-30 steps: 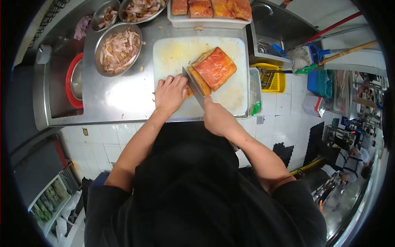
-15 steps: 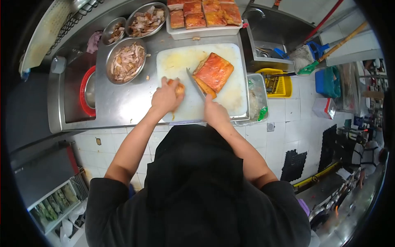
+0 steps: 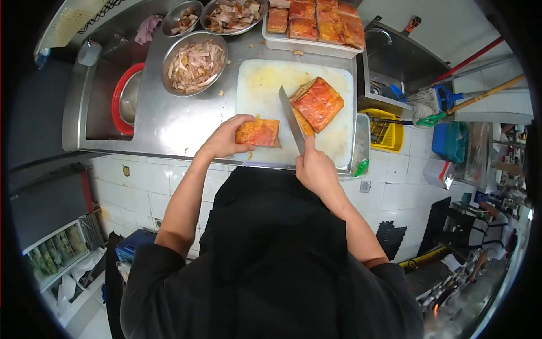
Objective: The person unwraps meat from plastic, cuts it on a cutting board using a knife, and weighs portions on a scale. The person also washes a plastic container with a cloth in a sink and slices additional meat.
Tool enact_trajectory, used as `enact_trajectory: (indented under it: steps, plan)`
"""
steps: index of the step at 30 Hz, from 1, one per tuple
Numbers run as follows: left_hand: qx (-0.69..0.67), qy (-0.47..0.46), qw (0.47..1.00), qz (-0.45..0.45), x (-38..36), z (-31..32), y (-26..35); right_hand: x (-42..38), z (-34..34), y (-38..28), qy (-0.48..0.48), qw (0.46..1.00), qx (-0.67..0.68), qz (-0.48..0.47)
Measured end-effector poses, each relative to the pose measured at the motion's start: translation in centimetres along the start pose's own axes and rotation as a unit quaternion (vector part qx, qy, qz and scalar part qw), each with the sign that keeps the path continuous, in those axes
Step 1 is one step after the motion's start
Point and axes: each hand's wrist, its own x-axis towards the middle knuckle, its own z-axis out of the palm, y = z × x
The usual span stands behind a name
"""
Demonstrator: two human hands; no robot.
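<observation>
My left hand (image 3: 227, 137) grips the left end of a small rectangular piece of roast pork (image 3: 258, 133), its orange-brown skin facing up, near the front of the white cutting board (image 3: 262, 76). In my right hand (image 3: 317, 171) is a knife (image 3: 291, 117), the forefinger stretched along it. The blade points away from me, its edge area overlapping a narrow strip of pork (image 3: 305, 122). Right beside that strip lies a larger block of roast pork (image 3: 319, 103), also skin up.
Sliced meat fills a steel bowl (image 3: 222, 83) left of the board, with two more bowls behind. A white tray (image 3: 307, 46) of roast pork blocks stands at the back. Sinks flank the counter; the left one holds a red basin (image 3: 117, 103). Another person (image 3: 497, 233) is at far right.
My left hand has shifted from covering the small pork piece to holding its left end, so its skin now shows. The knife stays by the strip. The whole view has shifted.
</observation>
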Motion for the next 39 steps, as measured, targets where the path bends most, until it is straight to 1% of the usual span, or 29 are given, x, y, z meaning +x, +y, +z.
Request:
enact_trajectory:
  steps: [1,2,3,5,6,7,9,10,12,13,15,16,17,19,23,25,29,30,31,32,33,34,35,37,38,39]
  plan:
    - [-0.022,-0.083,0.996,0.005,0.1,0.3,-0.7,-0.3,0.0,-0.4,-0.004,1.0,-0.006,0.003]
    - [0.021,-0.041,0.999,0.026,0.1,1.4,-1.1,-0.6,0.0,-1.0,-0.011,1.0,-0.007,-0.002]
    - [0.014,-0.042,0.999,0.026,0.0,2.7,-0.9,-0.8,0.0,-1.6,-0.018,1.0,-0.007,-0.006]
    - [0.008,0.105,0.992,-0.065,-0.5,5.5,0.4,-1.3,-0.2,-3.1,-0.038,0.999,-0.036,0.012]
    - [0.013,0.126,0.991,-0.048,-0.5,6.5,0.2,-1.4,-0.2,-3.9,-0.056,0.996,-0.058,0.024]
    - [0.006,0.124,0.991,-0.049,-0.3,6.1,1.2,-1.5,-0.1,-4.4,-0.059,0.996,-0.063,0.029]
    - [0.051,0.066,0.995,-0.054,0.2,4.7,2.6,-1.6,0.2,-5.1,-0.062,0.992,-0.094,0.049]
    - [0.045,0.063,0.995,-0.055,0.5,4.5,1.6,-1.6,0.1,-5.4,-0.064,0.992,-0.097,0.053]
    - [-0.02,0.037,0.999,0.013,1.6,3.2,-1.6,-1.6,0.0,-5.9,-0.063,0.991,-0.106,0.055]
    - [-0.023,0.035,0.999,0.013,2.1,2.1,-2.0,-1.6,0.0,-6.1,-0.064,0.99,-0.108,0.058]
    - [-0.091,-0.103,0.99,0.006,2.9,0.2,-2.5,-1.4,0.0,-6.4,-0.083,0.987,-0.127,0.057]
    - [-0.107,-0.144,0.983,0.044,3.4,-0.2,-2.9,-1.4,0.0,-6.5,-0.084,0.986,-0.13,0.057]
    - [-0.109,-0.143,0.983,0.044,3.4,-0.2,-2.9,-1.4,0.0,-6.7,-0.092,0.984,-0.138,0.057]
    - [-0.034,-0.147,0.986,0.076,3.4,-0.2,-2.2,-1.4,0.0,-7.1,-0.104,0.982,-0.149,0.057]
    - [-0.017,-0.169,0.983,0.075,3.8,-0.6,-1.6,-1.5,0.0,-7.6,-0.118,0.978,-0.149,0.083]
    - [-0.044,-0.186,0.98,0.052,3.9,-0.7,-1.5,-1.5,0.0,-7.6,-0.123,0.977,-0.144,0.093]
    - [-0.027,-0.154,0.984,0.083,3.7,-0.6,-2.0,-1.3,0.6,-6.9,-0.126,0.977,-0.138,0.1]
    - [-0.12,-0.146,0.982,0.012,3.7,-0.9,-2.3,-1.3,0.6,-6.7,-0.126,0.977,-0.137,0.101]
    - [-0.211,-0.136,0.966,-0.058,3.8,-1.2,-2.5,-1.2,0.5,-6.7,-0.125,0.978,-0.137,0.1]
    - [-0.21,-0.136,0.966,-0.058,4.0,-1.3,-3.9,-1.2,0.4,-6.7,-0.13,0.977,-0.135,0.103]
    - [-0.268,-0.067,0.958,-0.075,4.4,-1.2,-6.3,-1.2,0.4,-6.8,-0.135,0.976,-0.133,0.108]
    - [-0.323,0.001,0.942,-0.091,4.5,-1.4,-6.7,-1.2,0.3,-6.8,-0.136,0.976,-0.133,0.108]
    - [-0.322,0.001,0.942,-0.092,4.5,-1.3,-7.0,-1.2,0.3,-6.9,-0.135,0.976,-0.133,0.11]
    - [-0.264,0.024,0.963,-0.052,4.2,-1.6,-5.3,-1.3,0.3,-6.8,-0.136,0.976,-0.132,0.112]
    - [-0.239,-0.006,0.968,-0.083,3.9,-1.1,-4.7,-1.3,0.4,-6.7,-0.135,0.976,-0.13,0.111]
    - [-0.238,-0.006,0.968,-0.083,3.6,-0.2,-4.1,-1.3,0.5,-6.7,-0.133,0.977,-0.128,0.11]
